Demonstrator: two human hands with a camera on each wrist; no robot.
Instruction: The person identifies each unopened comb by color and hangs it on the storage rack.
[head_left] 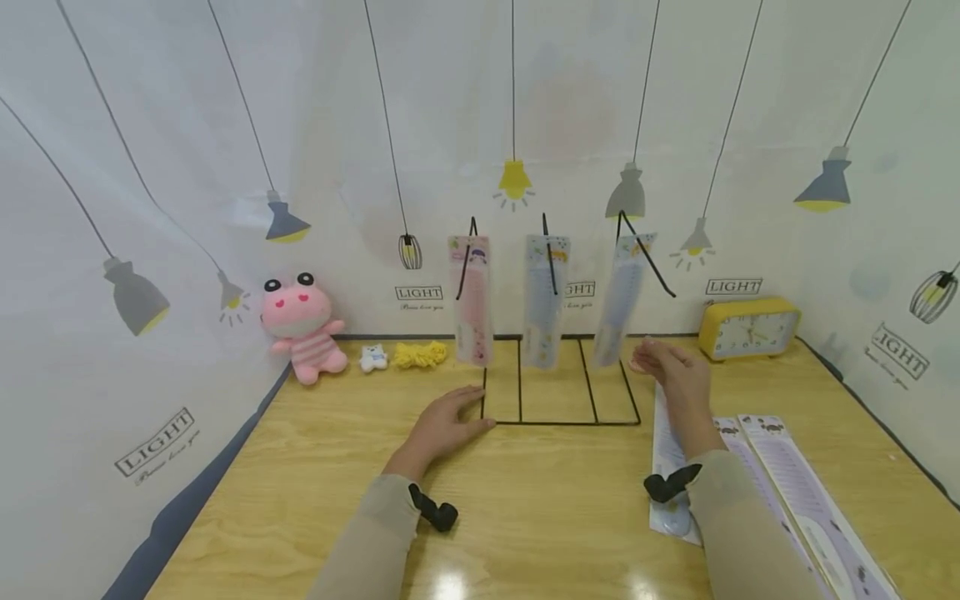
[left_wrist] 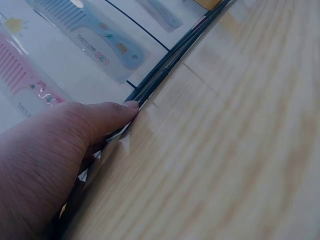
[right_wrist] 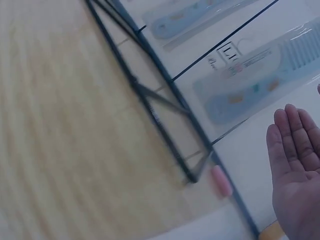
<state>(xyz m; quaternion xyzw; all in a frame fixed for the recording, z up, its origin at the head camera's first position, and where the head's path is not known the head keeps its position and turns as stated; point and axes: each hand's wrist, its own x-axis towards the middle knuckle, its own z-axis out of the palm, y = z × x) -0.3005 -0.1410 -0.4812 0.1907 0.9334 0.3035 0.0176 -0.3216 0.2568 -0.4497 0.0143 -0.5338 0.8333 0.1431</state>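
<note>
A black wire rack (head_left: 558, 423) stands on the table with three packaged combs hanging from its arms: a pink comb (head_left: 472, 300), a light blue comb (head_left: 543, 304) and, tilted, a blue comb (head_left: 624, 296). My left hand (head_left: 446, 425) rests at the rack's front left corner. In the left wrist view its thumb (left_wrist: 117, 114) lies on the black bar, while the other fingers are mostly hidden. My right hand (head_left: 682, 387) is raised just right of the blue comb. Its fingers (right_wrist: 291, 137) are straight, apart from the package in the right wrist view.
Several flat packages (head_left: 795, 483) lie right of the rack, partly under the right forearm. A yellow alarm clock (head_left: 750, 329) stands behind them. At the back left are a pink plush toy (head_left: 303, 325), a small white bear figure (head_left: 372, 358) and a yellow string bundle (head_left: 420, 355).
</note>
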